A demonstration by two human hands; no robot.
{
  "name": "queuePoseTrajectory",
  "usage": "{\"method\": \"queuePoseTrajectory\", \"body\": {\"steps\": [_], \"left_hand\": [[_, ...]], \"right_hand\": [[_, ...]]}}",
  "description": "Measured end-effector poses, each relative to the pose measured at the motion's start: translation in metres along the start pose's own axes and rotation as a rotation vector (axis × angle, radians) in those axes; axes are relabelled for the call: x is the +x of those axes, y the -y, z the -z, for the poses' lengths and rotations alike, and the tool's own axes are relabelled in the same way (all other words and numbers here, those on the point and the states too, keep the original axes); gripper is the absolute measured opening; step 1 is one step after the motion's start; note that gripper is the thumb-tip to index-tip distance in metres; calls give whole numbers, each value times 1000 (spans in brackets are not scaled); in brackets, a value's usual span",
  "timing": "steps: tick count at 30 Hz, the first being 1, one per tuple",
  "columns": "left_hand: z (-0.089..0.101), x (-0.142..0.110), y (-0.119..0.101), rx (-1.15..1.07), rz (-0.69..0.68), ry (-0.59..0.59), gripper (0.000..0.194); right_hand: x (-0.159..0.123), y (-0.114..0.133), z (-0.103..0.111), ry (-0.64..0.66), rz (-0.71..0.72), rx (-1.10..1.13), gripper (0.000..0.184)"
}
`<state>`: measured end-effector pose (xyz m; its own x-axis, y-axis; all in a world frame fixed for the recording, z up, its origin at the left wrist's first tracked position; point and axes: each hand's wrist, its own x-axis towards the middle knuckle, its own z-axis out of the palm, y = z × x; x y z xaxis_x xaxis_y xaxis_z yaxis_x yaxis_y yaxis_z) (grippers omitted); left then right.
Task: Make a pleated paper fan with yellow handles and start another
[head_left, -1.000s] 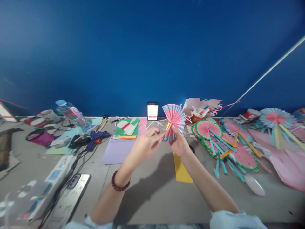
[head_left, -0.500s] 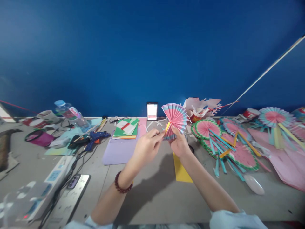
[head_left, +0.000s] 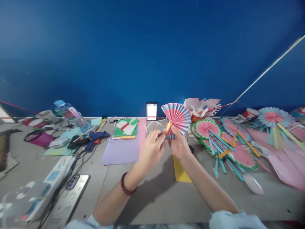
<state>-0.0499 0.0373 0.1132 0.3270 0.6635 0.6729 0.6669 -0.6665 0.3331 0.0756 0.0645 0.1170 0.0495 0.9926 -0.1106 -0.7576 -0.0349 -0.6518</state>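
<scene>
A pleated pink-and-blue paper fan (head_left: 179,116) is held above the table (head_left: 202,206), its gathered centre pinched by the right hand (head_left: 178,146), its yellow strip (head_left: 168,126) by the left fingertips (head_left: 162,136). Probably light and easily creased, it is best gripped there; rightward space is crowded by similar fans (head_left: 207,128).

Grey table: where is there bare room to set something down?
Bare tabletop shows between the silver phone and the purple paper, and between the right forearm and the white oval piece. It is crowded around the blue glue gun and among the paper fans.
</scene>
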Motion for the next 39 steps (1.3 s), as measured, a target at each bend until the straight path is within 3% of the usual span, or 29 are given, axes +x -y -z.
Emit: {"method": "queuePoseTrajectory", "body": {"steps": [6, 16, 22, 26, 30, 39], "left_hand": [[-10, -3, 2, -35, 30, 8, 57], [-13, -2, 2, -254, 51, -10, 65], [-4, 2, -7, -428, 225, -39, 56], [-6, -1, -13, -471, 209, -108, 58], [-8, -4, -21, -508, 235, -105, 61], [-2, 4, -12, -639, 257, -77, 43]], "right_hand": [[1, -1, 1, 9, -13, 24, 27], [2, -4, 3, 45, 2, 10, 23], [-1, -9, 1, 49, 24, -42, 28], [-3, -13, 1, 23, 31, -54, 29], [-5, -16, 2, -15, 11, -62, 26], [-8, -15, -1, 29, -21, -33, 22]]}}
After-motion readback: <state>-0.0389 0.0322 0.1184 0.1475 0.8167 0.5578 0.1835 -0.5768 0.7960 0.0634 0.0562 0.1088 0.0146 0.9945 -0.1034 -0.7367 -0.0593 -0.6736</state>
